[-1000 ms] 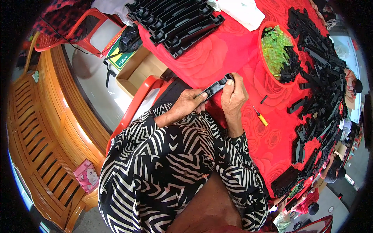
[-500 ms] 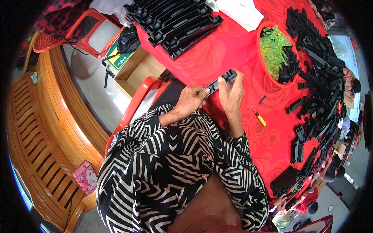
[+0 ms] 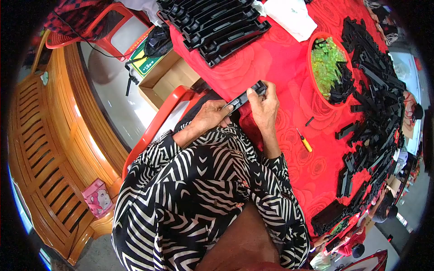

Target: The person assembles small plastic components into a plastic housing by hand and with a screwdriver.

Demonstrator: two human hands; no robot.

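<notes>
In the head view, holds a long black plastic part (image 3: 240, 100) slantwise between both hands, in front of the black-and-white clothing (image 3: 190, 169). Grips the lower end with the left hand (image 3: 209, 116), laying the thumb along the top. Grips the upper end with the right hand (image 3: 263, 107), pressing with the thumb and curling the fingers round the far side. Leaves a bare stretch of the part in sight between the hands; cannot tell whether touching the red tabletop (image 3: 285, 63). To the right of the right hand, shows a small black piece (image 3: 309, 121) and, just below, a yellow-handled screwdriver (image 3: 306, 144). Farther right, shows a red tub (image 3: 310, 63) of yellow-green and black pieces beside a spread-out heap of black parts (image 3: 377, 95). Beyond the hands, shows a row of long black parts (image 3: 217, 29) near a white cloth (image 3: 291, 20).
</notes>
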